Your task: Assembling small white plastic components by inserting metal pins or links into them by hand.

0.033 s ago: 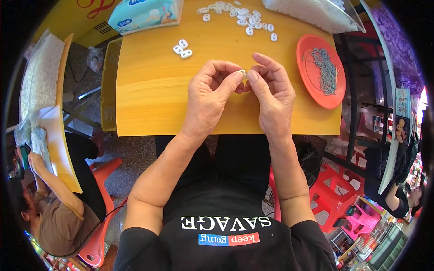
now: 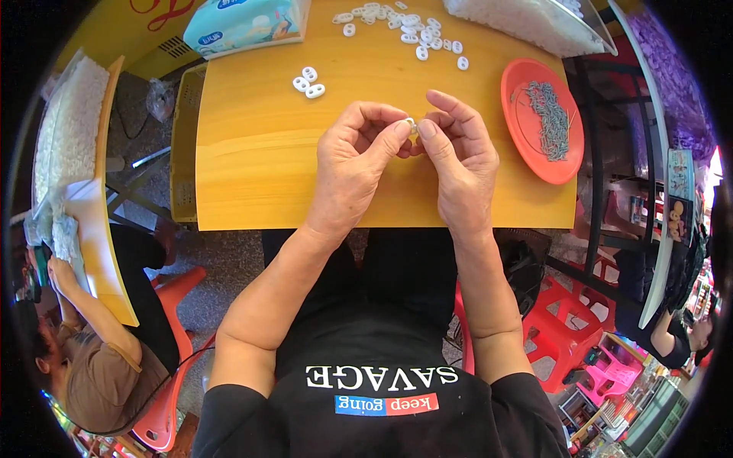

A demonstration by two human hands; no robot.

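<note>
Both my hands meet above the middle of the yellow wooden table [image 2: 259, 168]. My left hand [image 2: 347, 168] pinches a small white plastic piece [image 2: 412, 123] between thumb and fingers. From the other side, my right hand [image 2: 464, 168] grips the same piece with thumb and forefinger, its other fingers curled loosely. Fingertips cover most of the piece, so its full shape is hidden. Beyond my left hand lie three white oval pieces with two holes each [image 2: 309, 82]. A red round plate [image 2: 519, 137] right of my right hand holds a heap of small grey pins or screws [image 2: 551, 126].
More white oval pieces [image 2: 421, 53] are scattered at the table's far side. A tissue pack [image 2: 248, 27] stands far left, a tray of white pieces [image 2: 527, 27] far right. At left another person [image 2: 99, 343] sits at a side table [image 2: 114, 259]. Red stools [image 2: 565, 320] stand at right.
</note>
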